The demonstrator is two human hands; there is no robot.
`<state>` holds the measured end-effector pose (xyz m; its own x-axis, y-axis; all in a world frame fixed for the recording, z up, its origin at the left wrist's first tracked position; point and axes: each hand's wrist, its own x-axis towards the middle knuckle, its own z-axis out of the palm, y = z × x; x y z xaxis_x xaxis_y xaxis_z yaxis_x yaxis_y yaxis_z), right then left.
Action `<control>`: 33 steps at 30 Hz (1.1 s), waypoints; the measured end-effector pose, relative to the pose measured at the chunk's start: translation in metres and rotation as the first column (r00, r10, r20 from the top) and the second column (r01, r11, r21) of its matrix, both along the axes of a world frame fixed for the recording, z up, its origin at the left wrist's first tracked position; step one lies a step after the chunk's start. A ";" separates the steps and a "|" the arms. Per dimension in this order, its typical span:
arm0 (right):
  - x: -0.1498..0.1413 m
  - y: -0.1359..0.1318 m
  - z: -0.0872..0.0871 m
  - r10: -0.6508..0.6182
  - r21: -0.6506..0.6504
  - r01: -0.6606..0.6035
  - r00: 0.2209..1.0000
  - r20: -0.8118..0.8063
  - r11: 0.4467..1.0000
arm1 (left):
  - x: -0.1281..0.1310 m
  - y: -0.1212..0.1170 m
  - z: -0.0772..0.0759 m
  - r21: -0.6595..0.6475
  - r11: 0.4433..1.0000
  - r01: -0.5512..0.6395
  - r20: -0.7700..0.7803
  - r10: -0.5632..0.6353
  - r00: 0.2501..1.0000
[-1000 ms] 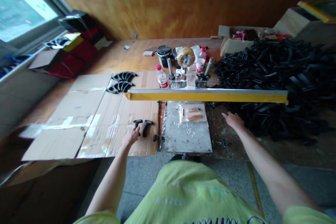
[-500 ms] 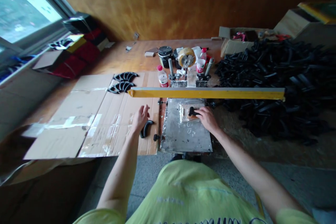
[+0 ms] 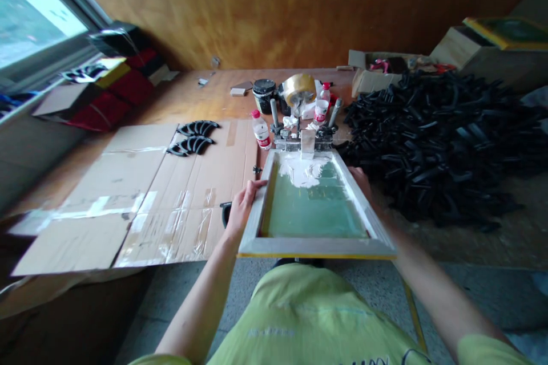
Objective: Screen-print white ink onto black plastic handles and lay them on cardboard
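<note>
A screen-printing frame [image 3: 314, 247] with green mesh and a smear of white ink [image 3: 303, 170] at its far end lies tilted down over the press in front of me. My left hand [image 3: 242, 206] grips the frame's left rail, fingers curled over its edge. My right hand [image 3: 362, 181] rests against the right rail, mostly hidden behind the frame. A black plastic handle [image 3: 225, 213] lies on the cardboard just left of my left hand, partly covered by it.
Flattened cardboard [image 3: 141, 199] covers the table's left side, with two rows of black handles [image 3: 193, 136] at its far edge. A big heap of black handles [image 3: 436, 137] fills the right. Bottles [image 3: 260, 130], an ink tub [image 3: 264, 93] and a tape roll [image 3: 298, 89] stand behind the press.
The frame, raised edge-on before, has swung down flat over the press plate. My right hand left the black part on the plate; both hands moved to the frame's side rails.
</note>
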<state>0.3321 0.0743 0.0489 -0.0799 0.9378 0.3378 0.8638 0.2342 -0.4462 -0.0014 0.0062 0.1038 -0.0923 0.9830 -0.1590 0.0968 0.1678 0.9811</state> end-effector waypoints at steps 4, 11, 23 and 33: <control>-0.005 0.042 0.027 -0.061 0.104 0.057 0.997 0.037 0.993 | 0.000 -0.018 -0.052 -0.109 0.994 0.018 -0.069 -0.025 0.997; -0.085 0.079 0.040 0.332 -0.179 -0.288 0.892 0.307 0.941 | 0.001 -0.015 -0.091 -0.172 0.985 0.031 -0.100 -0.049 0.994; -0.070 0.011 0.040 0.693 -0.216 -0.659 0.670 0.267 0.721 | 0.003 -0.017 -0.091 -0.182 0.983 0.003 -0.027 -0.007 1.000; -0.083 0.001 0.033 0.546 -0.136 -0.529 0.804 0.234 0.837 | 0.006 -0.018 -0.071 -0.188 0.982 -0.034 -0.039 0.027 0.999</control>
<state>0.2487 0.0755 0.0824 -0.6519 0.7369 0.1790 0.6912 0.6745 -0.2593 0.0042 -0.0115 0.0327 -0.1307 0.9324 -0.3370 0.1233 0.3526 0.9276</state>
